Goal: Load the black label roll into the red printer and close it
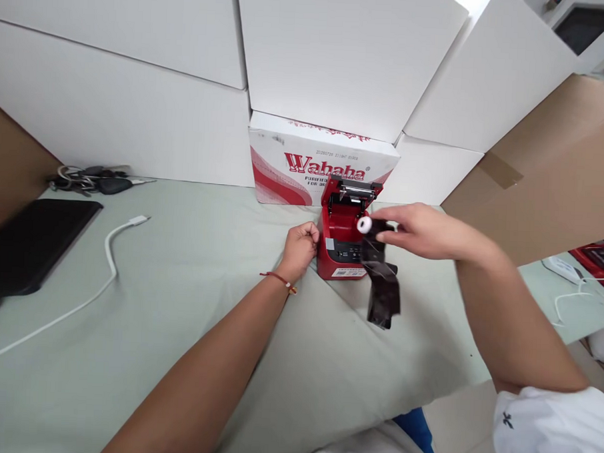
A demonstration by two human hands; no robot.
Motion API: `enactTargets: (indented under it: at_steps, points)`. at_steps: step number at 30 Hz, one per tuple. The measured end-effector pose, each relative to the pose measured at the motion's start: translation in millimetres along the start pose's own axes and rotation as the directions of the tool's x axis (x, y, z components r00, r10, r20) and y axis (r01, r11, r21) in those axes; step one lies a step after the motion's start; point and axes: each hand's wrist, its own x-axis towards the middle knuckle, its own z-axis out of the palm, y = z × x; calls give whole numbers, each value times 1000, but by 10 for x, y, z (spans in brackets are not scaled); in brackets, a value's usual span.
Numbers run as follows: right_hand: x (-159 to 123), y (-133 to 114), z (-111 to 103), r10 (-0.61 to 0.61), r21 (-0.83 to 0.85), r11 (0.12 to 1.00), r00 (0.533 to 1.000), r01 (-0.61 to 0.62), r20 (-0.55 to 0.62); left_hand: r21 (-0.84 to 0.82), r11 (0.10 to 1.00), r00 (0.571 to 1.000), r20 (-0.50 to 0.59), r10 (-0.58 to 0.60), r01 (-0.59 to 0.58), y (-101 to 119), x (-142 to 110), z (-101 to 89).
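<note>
A small red printer stands on the cloth-covered table with its lid raised, showing a red hollow inside and a dark panel in front. My left hand is curled into a fist against the printer's left side; nothing shows in its fingers. Over the printer's right side, my right hand pinches a roll of black ribbon with a white core end facing left. A loose length of the glossy black film hangs from the roll, down past the printer's front right corner.
Behind the printer stands a white and red Wahaha carton against white panels. To the left lie keys, a black tablet-like slab and a white cable. A cardboard sheet borders the right side, with another red device beyond it.
</note>
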Motion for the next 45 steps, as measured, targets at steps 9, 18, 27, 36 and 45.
enactTargets:
  at_steps: [9,18,27,36,45]
  points:
    - [846,-384,398,273,-352,908,959,-228,81,-14,1000,1000,19,6,-6,1,1,5]
    - [1071,-269,621,251,-291,929,967,-227,46,3,1000,1000,12,2,-2,-54,33,-17]
    - [473,-82,922,-60,41,995,898,86,-435,-3,1000,1000,21,19,-19,-56,25,-25]
    - [-92,-71,1794,-310,-217,950,579,226,-754,38,989,982,-118,146,-142,9,-22,12]
    - [-18,105,1881,-314,-191,943,533,274,-786,281,885,893,-154,423,-371,572,360,197]
